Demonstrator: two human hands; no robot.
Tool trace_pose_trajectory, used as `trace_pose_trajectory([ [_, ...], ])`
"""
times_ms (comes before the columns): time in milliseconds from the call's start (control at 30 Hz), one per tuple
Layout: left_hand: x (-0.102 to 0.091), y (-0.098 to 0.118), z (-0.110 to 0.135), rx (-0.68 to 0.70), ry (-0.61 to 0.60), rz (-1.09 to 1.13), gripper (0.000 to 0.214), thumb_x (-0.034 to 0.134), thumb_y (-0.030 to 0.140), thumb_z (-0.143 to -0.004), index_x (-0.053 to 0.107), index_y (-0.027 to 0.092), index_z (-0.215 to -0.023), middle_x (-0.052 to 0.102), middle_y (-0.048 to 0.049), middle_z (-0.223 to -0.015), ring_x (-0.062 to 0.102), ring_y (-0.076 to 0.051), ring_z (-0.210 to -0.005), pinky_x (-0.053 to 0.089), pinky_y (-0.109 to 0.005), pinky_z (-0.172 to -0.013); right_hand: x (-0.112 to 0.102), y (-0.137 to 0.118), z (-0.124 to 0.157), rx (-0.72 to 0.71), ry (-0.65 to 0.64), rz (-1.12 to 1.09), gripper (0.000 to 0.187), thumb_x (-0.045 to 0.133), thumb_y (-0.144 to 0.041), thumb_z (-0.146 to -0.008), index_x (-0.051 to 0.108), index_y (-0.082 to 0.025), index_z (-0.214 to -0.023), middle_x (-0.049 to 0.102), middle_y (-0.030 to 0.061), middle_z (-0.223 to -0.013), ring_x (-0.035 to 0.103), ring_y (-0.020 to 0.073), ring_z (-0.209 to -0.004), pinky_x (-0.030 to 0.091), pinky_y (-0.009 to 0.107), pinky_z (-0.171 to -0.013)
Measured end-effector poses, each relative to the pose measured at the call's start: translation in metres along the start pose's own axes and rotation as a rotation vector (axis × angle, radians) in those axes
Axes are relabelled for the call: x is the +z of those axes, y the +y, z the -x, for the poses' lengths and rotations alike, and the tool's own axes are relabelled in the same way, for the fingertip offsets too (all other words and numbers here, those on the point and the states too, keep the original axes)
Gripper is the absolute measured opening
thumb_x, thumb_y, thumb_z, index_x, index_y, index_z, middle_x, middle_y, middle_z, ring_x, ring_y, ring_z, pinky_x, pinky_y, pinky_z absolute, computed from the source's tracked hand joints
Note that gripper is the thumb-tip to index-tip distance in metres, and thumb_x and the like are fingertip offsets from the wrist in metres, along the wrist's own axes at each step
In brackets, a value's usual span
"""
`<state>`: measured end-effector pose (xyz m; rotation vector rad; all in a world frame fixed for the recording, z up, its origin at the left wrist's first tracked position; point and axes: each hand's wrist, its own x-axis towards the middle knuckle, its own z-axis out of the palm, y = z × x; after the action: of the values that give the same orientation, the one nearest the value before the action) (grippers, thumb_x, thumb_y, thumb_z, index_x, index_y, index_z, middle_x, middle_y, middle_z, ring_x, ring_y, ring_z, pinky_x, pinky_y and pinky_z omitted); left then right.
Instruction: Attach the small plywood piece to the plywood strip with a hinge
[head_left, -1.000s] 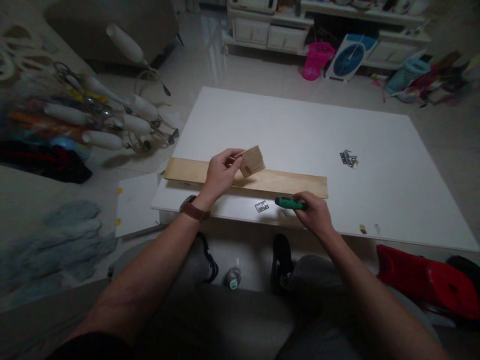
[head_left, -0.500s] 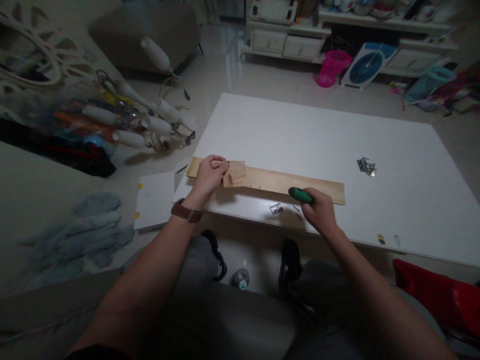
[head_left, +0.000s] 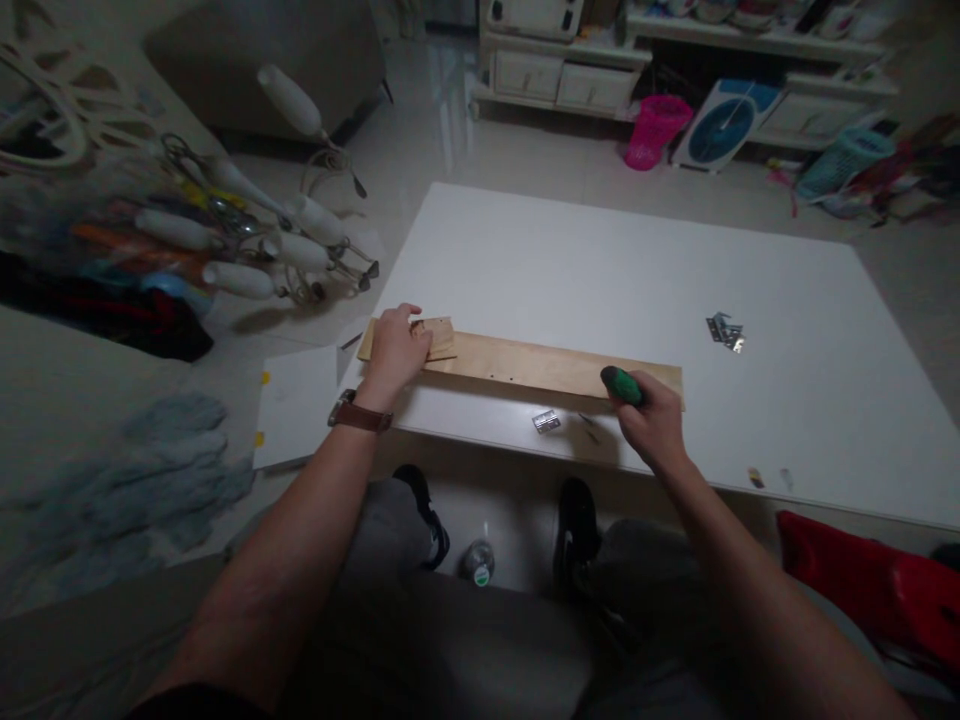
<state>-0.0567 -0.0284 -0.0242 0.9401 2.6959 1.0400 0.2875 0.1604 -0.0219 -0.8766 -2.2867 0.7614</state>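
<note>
While your right hand [head_left: 654, 415] grips the green tool [head_left: 622, 386] over the long board's [head_left: 547, 368] right part, your left hand [head_left: 397, 347] touches the small board [head_left: 442, 334] at the left end; whether it grips this, I cannot tell. A hinge [head_left: 546, 421] lies nearer, on the white table [head_left: 600, 270].

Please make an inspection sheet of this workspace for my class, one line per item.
Surface: white table, pale and smooth-looking.
Job's things: long board, small wooden piece, green-handled tool, metal hinge, hinge pile at right.
Clutter: small items by the near edge, too small to name.
Hands: left hand on the small wooden piece; right hand gripping the green-handled tool.
Cables: nothing seen, though the left side is dim.
Surroundings: bottle between the shoes; pink bin beyond the table.
</note>
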Motion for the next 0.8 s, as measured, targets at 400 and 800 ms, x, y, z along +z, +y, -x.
trace_pose_trajectory([
  [400, 0.089, 0.079, 0.116, 0.795, -0.567, -0.007, 0.015, 0.057, 0.02, -0.104, 0.071, 0.017, -0.108, 0.072, -0.0087, -0.106, 0.065, -0.023, -0.104, 0.053, -0.036, -0.091, -0.021, 0.014, 0.001, 0.297, 0.229, -0.198, 0.032, 0.071, -0.046, -0.088, 0.078, -0.023, -0.109, 0.063, 0.0043, -0.104, 0.062, 0.0158, -0.071, 0.05, 0.031, -0.055],
  [800, 0.151, 0.12, 0.154, 0.95, -0.669, -0.168, 0.026, 0.053, 0.015, -0.106, 0.067, 0.019, -0.128, 0.068, -0.0097, -0.135, 0.058, -0.026, -0.121, 0.048, -0.039, -0.092, -0.048, 0.05, 0.004, 0.328, 0.322, -0.226, 0.043, 0.082, -0.051, -0.078, 0.069, -0.022, -0.107, 0.072, 0.0043, -0.093, 0.069, 0.0228, -0.081, 0.061, 0.04, -0.071],
])
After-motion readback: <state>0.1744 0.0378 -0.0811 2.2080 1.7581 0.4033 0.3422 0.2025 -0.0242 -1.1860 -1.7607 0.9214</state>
